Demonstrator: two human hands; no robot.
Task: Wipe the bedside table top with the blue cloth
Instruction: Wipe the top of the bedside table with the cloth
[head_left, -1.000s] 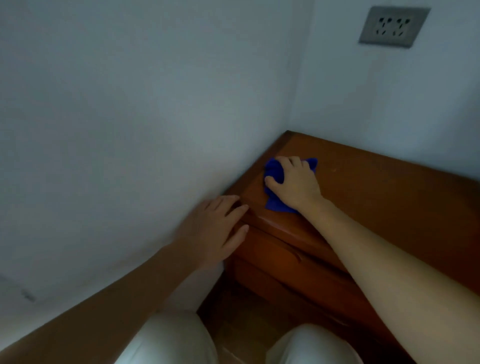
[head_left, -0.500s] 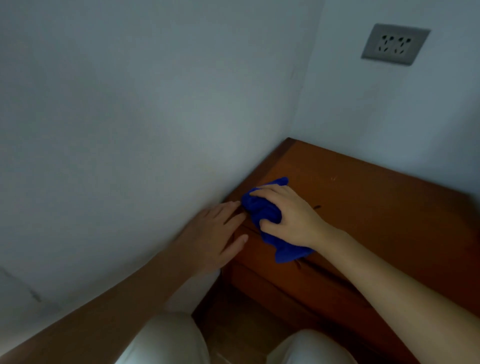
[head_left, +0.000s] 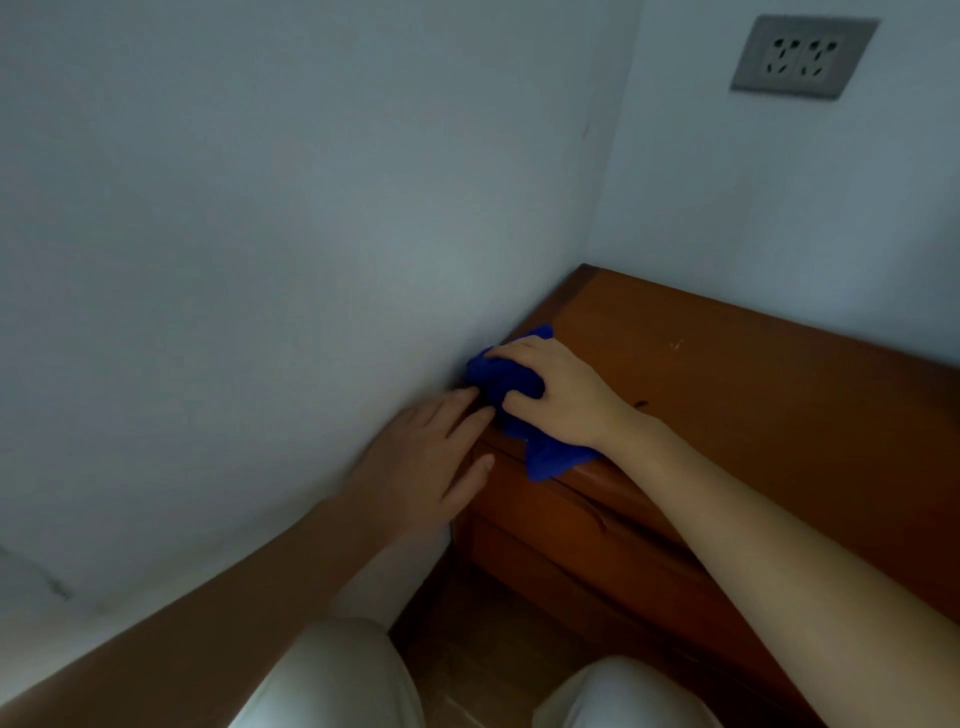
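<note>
Far left is just pale wall (head_left: 234, 260). Left hand (head_left: 431, 457) lies flat against it, fingers straight, holding nothing, right by the front left corner of the wooden surface (head_left: 727, 405), fingertips just beside the blue cloth (head_left: 506, 387). Cloth's bunched up at the surface's left edge, tight to the wall, w/ one tail hanging over the front lip. Right hand (head_left: 561, 395) sits on top, fingers & thumb curled round the wad, gripping it. Drawer front (head_left: 561, 525) below. Pale trouser knees (head_left: 332, 675) at the bottom. Grey double outlet (head_left: 802, 56) on the back wall, top right.
</note>
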